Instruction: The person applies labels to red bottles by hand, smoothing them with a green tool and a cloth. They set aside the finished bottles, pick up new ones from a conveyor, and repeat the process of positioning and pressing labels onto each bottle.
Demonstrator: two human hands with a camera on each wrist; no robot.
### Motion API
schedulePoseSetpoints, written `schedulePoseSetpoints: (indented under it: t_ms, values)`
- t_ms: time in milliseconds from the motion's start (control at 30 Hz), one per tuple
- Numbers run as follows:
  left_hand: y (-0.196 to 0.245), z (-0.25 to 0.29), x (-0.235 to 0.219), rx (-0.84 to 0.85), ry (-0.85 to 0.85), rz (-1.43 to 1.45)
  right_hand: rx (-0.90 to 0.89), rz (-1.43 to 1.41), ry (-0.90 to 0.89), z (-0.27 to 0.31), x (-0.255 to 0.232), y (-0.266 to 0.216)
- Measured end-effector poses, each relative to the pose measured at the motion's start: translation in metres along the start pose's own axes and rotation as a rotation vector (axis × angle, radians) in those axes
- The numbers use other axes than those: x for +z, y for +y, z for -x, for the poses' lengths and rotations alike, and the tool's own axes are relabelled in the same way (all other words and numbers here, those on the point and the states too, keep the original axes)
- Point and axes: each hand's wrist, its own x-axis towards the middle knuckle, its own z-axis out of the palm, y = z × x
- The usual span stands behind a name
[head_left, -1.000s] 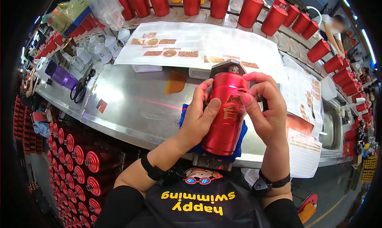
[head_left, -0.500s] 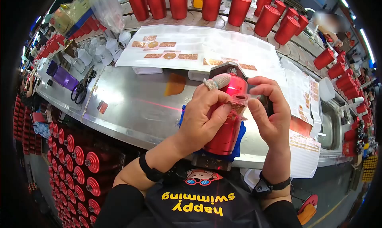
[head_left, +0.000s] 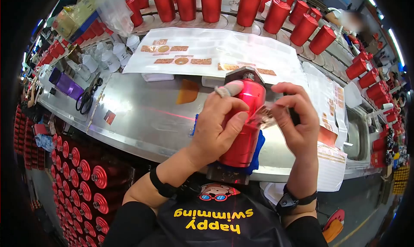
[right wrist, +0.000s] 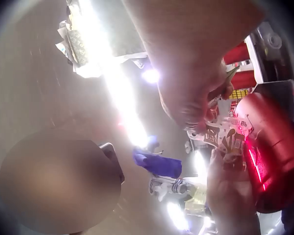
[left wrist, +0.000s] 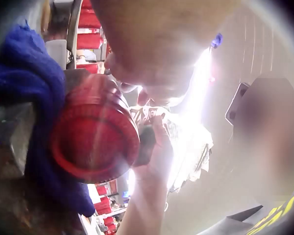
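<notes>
A red bottle (head_left: 238,148) lies tilted on a blue cloth (head_left: 257,154), its threaded neck against a dark hexagonal rest (head_left: 253,72). My left hand (head_left: 219,127) lies across the bottle's left side, with a pale ribbed finger cot (head_left: 230,89) on one finger. Its thumb and a finger pinch the near edge of a clear film decal (right wrist: 219,135) with gold characters. My right hand (head_left: 297,113), to the right of the bottle, pinches the decal's other side. In the right wrist view the film is curved between the hands, close beside the red surface.
White decal sheets (head_left: 202,42) with gold prints lie behind the bottle. Red bottles (head_left: 249,9) line a conveyor at the back. Scissors (head_left: 88,96), a purple container (head_left: 67,84) and an amber scraper-like piece (head_left: 187,91) lie left. Capped bottles (head_left: 82,178) stand lower left; a sink (head_left: 355,130) is right.
The decal has gone from flat against the bottle's front to loose and curled between my fingers. My left hand has moved right over the bottle. Bottles on the conveyor have shifted.
</notes>
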Motion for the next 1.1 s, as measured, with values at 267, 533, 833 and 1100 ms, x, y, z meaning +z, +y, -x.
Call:
schedulePoseSetpoints:
  t_ms: [267, 533, 833, 1100]
  values:
    - [-0.04, 0.025, 0.006, -0.246, -0.027, 0.217, 0.488, 0.003, 0.253, -0.014, -0.081, 0.104]
    - [-0.04, 0.029, 0.013, -0.307, -0.037, 0.431, 0.438, 1.076, -0.086, 0.007, -0.118, 0.276]
    - [-0.037, 0.03, 0.013, -0.282, -0.031, 0.453, 0.57, 1.106, -0.158, 0.023, -0.125, 0.259]
    - [-0.037, 0.032, 0.014, -0.298, -0.013, 0.419, 0.095, 0.829, 0.004, -0.046, -0.131, 0.172]
